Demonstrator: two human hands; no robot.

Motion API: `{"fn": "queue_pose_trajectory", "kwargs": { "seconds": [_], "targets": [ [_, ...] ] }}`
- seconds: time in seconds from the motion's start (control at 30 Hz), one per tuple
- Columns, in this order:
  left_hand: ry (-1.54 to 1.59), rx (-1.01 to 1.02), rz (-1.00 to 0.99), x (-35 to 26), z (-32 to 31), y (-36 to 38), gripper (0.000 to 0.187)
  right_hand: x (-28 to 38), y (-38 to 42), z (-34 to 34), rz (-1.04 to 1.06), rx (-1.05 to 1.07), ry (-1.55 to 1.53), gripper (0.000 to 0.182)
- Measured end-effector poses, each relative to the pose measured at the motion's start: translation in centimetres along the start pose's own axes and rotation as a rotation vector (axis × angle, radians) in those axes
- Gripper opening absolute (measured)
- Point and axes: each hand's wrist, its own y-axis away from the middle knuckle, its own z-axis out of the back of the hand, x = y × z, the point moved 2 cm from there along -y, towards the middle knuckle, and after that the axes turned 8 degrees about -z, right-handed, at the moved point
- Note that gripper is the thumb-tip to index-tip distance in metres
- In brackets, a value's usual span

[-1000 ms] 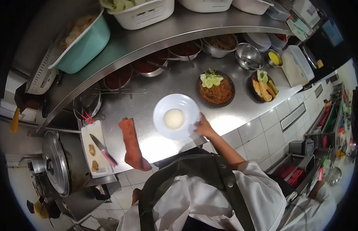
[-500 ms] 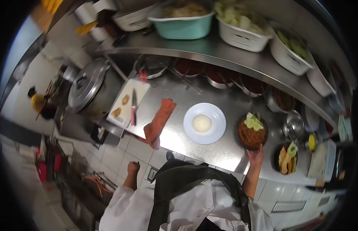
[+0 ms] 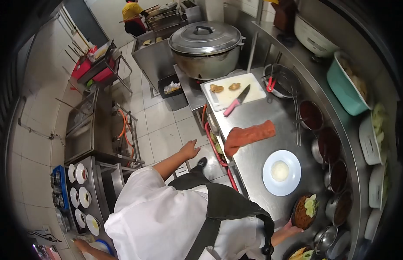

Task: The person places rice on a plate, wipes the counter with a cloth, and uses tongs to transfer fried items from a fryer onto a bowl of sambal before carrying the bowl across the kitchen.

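My left hand point(image 3: 190, 150) hangs over the floor beside the steel counter, holding nothing, with at least one finger stretched out. At the counter's near edge, my right hand point(image 3: 291, 228) grips the rim of a dark bowl point(image 3: 302, 211) filled with reddish-brown food topped with pale green slices. Beyond that bowl lies a white plate point(image 3: 270, 184) with a round mound of white rice point(image 3: 279, 171). An orange-red cloth point(image 3: 251, 136) rests farther along the counter. A white cutting board point(image 3: 219, 97) carries a pink-handled knife point(image 3: 238, 100) and two browned food pieces.
A large lidded pot point(image 3: 205, 60) stands past the board. Sauce pots point(image 3: 311, 115) line the counter's back under a shelf holding a green tub point(image 3: 346, 86). Behind me, small plates point(image 3: 84, 197) sit on a side table near another person's hand point(image 3: 82, 246). Someone in yellow point(image 3: 132, 9) is far off.
My view has swung left, bringing the side table and the other person's hand into sight. My left hand has gone from curled to finger outstretched; my right hand still holds the bowl.
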Motion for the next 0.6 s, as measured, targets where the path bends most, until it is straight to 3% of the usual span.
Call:
{"fn": "queue_pose_trajectory", "kwargs": {
  "seconds": [0.1,0.17,0.27,0.33,0.4,0.43,0.5,0.57,0.6],
  "targets": [
    [0.077,-0.176,-0.092,0.4,1.5,0.2,0.049,-0.7,1.2,2.3,0.067,0.05,0.139,0.073],
    [0.285,-0.149,-0.083,1.4,2.9,-0.2,0.049,0.9,5.1,-1.5,0.022,-0.118,0.2,0.073],
    [0.663,0.019,-0.037,4.1,4.6,-2.6,0.046,4.2,12.9,-14.6,-0.12,-0.278,0.214,0.071],
    [1.019,0.223,0.092,4.7,6.7,-3.0,0.045,3.6,17.8,-22.9,-0.223,-0.206,0.232,0.074],
    [1.347,0.488,-0.025,4.7,9.2,-3.3,0.049,0.6,21.5,-29.5,-0.376,-0.048,0.096,0.068],
    [1.444,0.636,-0.067,4.2,10.6,-3.4,0.066,-1.8,23.2,-32.9,-0.376,0.041,0.162,0.068],
    [1.591,0.822,-0.254,3.5,13.0,-3.6,0.078,-8.1,25.4,-37.9,-0.452,0.212,0.101,0.061],
    [1.74,0.964,-0.347,2.2,16.9,-4.0,0.098,-11.8,29.8,-46.8,-0.685,0.391,0.006,0.059],
    [1.878,0.894,-0.395,2.1,19.0,-3.9,0.089,-15.0,30.7,-48.6,-0.803,0.454,-0.056,0.06]
  ]
}}
